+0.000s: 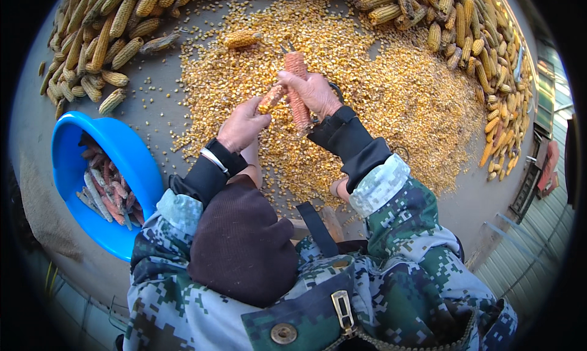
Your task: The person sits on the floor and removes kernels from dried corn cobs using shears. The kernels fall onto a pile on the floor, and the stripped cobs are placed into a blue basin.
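My left hand (243, 125) grips a short reddish corncob (271, 98) that has some yellow kernels left at its lower end. Wrapped around a longer, bare reddish corncob (297, 66) is my right hand (316, 92), its thumb near the upper end of the short cob. The two cobs meet or nearly meet at an angle. Dark pointed metal tips (288, 47) show just beyond the long cob; the rest of that tool is hidden. Under both hands spreads a layer of loose corn kernels (403, 94), and an ear of corn (242, 38) lies on it farther away.
A blue plastic basin (124, 144) holding bare cobs (110, 190) stands tilted at the left. Unshelled ears are heaped at the far left (105, 39) and along the right (467, 25). A wooden piece (332, 223) is close to my body, between my sleeves.
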A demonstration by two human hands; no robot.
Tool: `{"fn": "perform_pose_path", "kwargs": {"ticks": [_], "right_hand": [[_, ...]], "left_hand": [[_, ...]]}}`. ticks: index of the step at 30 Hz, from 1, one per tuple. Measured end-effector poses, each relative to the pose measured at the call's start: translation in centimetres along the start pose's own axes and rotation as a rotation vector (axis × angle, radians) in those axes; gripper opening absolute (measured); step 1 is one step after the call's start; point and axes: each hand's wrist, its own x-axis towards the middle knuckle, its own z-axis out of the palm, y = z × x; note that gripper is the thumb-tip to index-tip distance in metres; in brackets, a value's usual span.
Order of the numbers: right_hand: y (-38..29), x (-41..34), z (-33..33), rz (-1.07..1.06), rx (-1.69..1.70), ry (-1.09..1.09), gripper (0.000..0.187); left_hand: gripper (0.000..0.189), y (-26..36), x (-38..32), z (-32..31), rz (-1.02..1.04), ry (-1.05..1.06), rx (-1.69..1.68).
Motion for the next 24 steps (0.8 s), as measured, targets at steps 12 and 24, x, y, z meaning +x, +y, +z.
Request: {"fn": "perform_pose_path", "kwargs": {"ticks": [12, 24], "right_hand": [[-0.1, -1.5, 1.8, 0.113, 0.351, 0.025, 0.016], [-0.2, -1.7, 2.5, 0.105, 0.467, 0.002, 0.011]], "left_hand": [[0.038, 1.0, 0.1, 0.3, -0.252, -0.032, -0.839], [0.039, 1.3, 0.1, 0.3, -0.227, 0.104, -0.657]]}}
